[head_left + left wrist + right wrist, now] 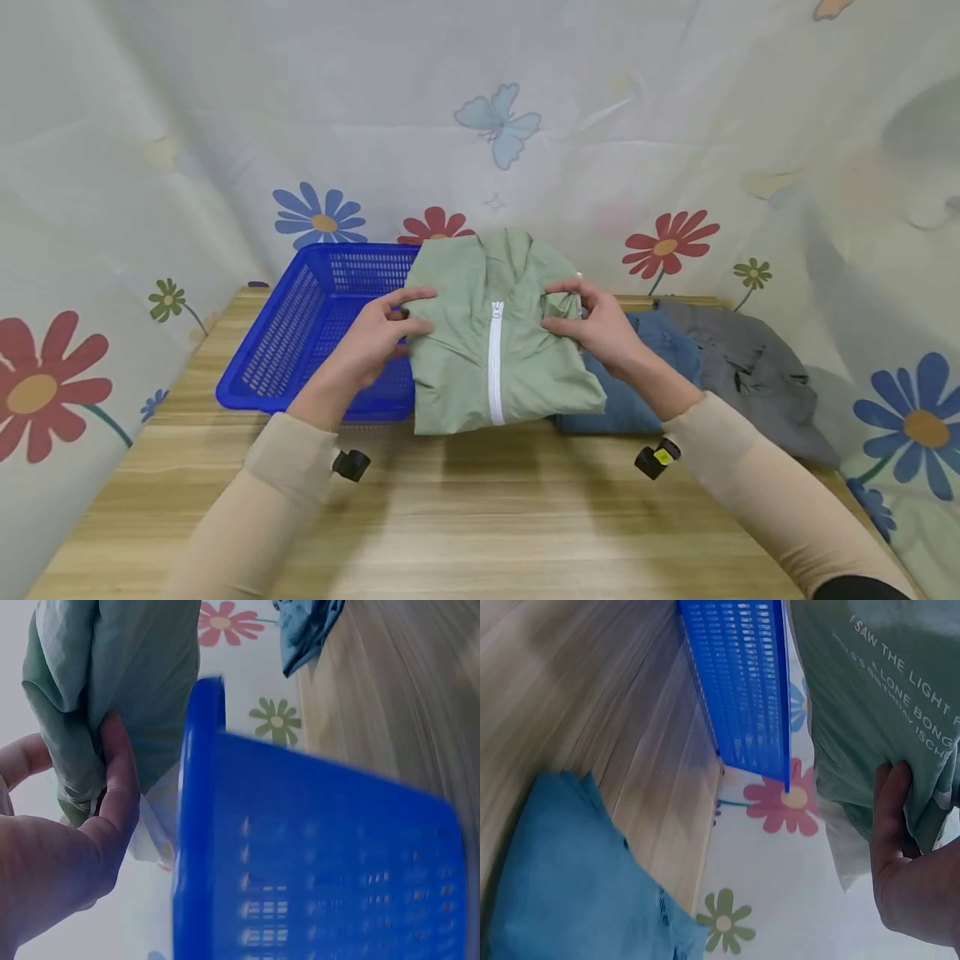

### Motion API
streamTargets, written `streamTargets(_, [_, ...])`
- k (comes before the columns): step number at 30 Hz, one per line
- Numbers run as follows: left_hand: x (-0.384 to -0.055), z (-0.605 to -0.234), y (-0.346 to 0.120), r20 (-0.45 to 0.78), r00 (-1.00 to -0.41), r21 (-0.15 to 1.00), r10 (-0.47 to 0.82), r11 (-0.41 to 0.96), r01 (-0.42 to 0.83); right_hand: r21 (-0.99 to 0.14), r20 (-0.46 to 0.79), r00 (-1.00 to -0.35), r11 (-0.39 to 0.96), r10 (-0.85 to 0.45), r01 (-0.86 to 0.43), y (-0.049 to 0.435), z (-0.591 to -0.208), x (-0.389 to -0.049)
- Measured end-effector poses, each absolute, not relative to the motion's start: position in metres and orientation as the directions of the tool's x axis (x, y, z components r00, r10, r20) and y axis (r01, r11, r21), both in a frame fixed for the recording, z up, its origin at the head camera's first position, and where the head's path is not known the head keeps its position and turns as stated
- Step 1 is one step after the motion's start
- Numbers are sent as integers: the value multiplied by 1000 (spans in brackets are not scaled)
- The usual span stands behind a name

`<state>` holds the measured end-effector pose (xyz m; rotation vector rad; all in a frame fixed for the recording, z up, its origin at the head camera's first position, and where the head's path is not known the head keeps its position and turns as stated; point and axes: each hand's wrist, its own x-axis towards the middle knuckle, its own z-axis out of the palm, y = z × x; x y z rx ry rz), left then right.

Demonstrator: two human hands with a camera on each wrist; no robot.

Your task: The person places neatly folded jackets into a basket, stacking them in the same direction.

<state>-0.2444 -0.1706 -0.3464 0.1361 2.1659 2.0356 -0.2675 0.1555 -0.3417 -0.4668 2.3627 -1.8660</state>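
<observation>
A folded light green jacket (457,350) with a white zipper (495,358) down its front is held up above the table, in the middle of the head view. My left hand (378,333) grips its left edge between thumb and fingers. The right hand (596,325) pinches the opposite edge, where the cloth bunches a little. White lettering (907,675) shows on the jacket's underside in the right wrist view. Just left of the jacket, partly behind it, stands a blue plastic basket (273,333) with slotted walls; its visible inside holds nothing.
Behind and below my right hand lies folded blue denim (622,408), also seen as blue cloth (577,885) in the right wrist view. A grey garment (738,367) lies beside it at the table's right end. A flower-printed curtain (375,108) hangs behind the wooden table (480,517).
</observation>
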Motion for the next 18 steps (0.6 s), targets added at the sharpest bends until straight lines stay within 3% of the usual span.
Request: streamTargets(18, [-253, -333, -223, -74, -988, 989, 139, 137, -54, -960, 111, -951, 215, -288, -177, 99, -337, -277])
